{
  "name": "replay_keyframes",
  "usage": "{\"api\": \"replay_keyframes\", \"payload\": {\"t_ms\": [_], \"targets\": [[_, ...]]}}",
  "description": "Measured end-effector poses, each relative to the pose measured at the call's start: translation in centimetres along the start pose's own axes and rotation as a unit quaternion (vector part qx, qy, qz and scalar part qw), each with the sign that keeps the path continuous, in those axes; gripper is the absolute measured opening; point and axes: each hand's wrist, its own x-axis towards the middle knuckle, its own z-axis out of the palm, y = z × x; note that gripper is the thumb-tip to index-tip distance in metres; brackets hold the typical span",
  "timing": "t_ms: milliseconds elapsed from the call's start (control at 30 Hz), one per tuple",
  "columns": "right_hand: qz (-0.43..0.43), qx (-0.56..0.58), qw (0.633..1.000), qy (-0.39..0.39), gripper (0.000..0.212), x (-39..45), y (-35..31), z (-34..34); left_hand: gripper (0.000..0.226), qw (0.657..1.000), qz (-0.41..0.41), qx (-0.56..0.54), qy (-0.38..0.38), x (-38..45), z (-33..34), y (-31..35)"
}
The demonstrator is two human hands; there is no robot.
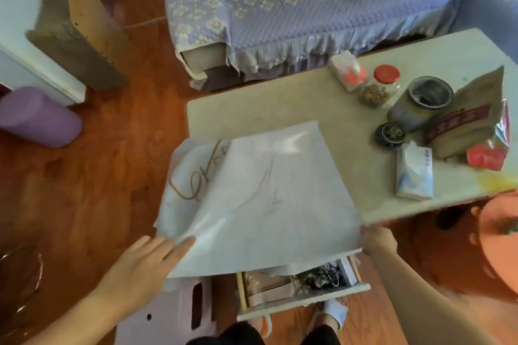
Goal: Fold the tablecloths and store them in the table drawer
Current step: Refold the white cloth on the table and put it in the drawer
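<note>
A big white tablecloth (260, 196), folded over on itself, lies on the near left corner of the bench (280, 109) and hangs off its front edge. It covers part of the open drawer (302, 294) just below, which has small things inside. Brown curly writing shows on the under layer at the left. The left hand (151, 263) lies flat with straight fingers touching the cloth's near left corner, so its grip is apart. The right hand (378, 238) is at the cloth's near right corner, but its fingers are hidden, so I cannot tell its grip. On the far right of the bench sit a jar with a red lid (378, 89), a grey tin (420, 103), a brown bag (471, 115) and a tissue pack (414, 173). A pale stool (168, 314) stands on the floor.
</note>
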Motion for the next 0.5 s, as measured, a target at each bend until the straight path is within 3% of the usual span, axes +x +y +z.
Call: {"api": "replay_keyframes", "payload": {"t_ms": [133, 267, 367, 500], "targets": [[0.006, -0.003, 1.0, -0.015, 0.041, 6.9, 4.9, 4.4, 0.123, 0.993, -0.013, 0.023, -0.117, -1.7, 7.5, 4.4], [-0.043, -0.015, 0.998, -0.045, 0.04, 13.1, 8.6, 6.8, 0.115, 0.987, -0.047, 0.037, -0.149, -1.0, 10.6, 7.3], [-0.072, 0.069, 0.991, -0.089, 0.021, 13.0, 7.9, 6.1, 0.111, 0.982, -0.078, 0.034, -0.17, -0.5, 10.7, 8.1], [-0.098, 0.071, 0.99, -0.076, 0.016, 9.5, 7.3, 3.7, 0.094, 0.984, -0.12, 0.035, -0.126, -0.5, 9.1, 8.3]]}}
